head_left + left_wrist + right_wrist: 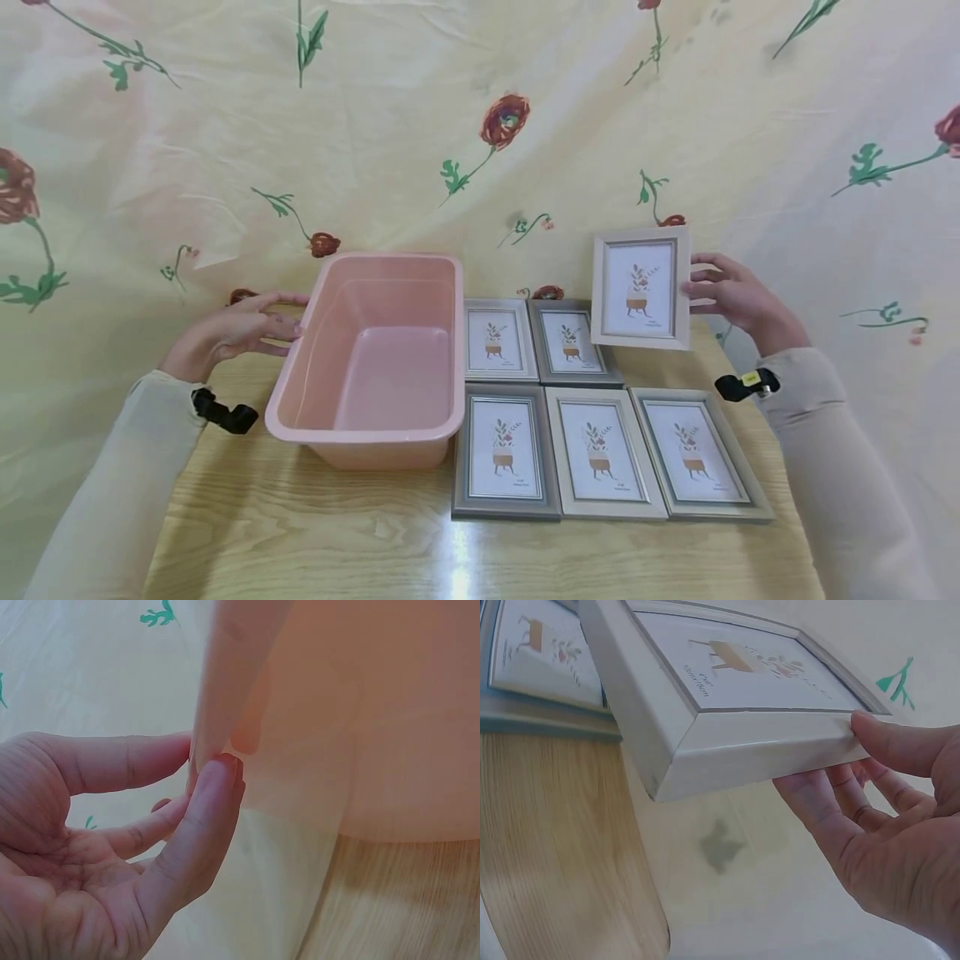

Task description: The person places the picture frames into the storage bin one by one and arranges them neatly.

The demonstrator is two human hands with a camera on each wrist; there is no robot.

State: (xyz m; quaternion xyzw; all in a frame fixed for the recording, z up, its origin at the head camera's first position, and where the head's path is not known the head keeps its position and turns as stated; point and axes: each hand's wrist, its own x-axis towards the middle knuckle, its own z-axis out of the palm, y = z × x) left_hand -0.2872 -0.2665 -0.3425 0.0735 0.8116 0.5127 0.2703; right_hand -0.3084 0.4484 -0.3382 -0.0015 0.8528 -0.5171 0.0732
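Observation:
A cream picture frame (641, 287) is raised upright at the back right, facing me. My right hand (731, 296) grips its right edge. In the right wrist view the thumb (900, 742) lies on the frame's front border and the fingers support it from behind. A pink plastic basin (365, 435) stands on the left of the table with nothing inside. At its left rim is my left hand (243, 329). The left wrist view shows the thumb and fingertips (217, 776) pinching that rim.
Several more picture frames lie face up right of the basin: a cream frame (531, 342) and a grey frame (536, 321) behind, a grey frame (461, 458) and others in front. Behind the wooden table (337, 533) hangs a floral cloth (390, 142).

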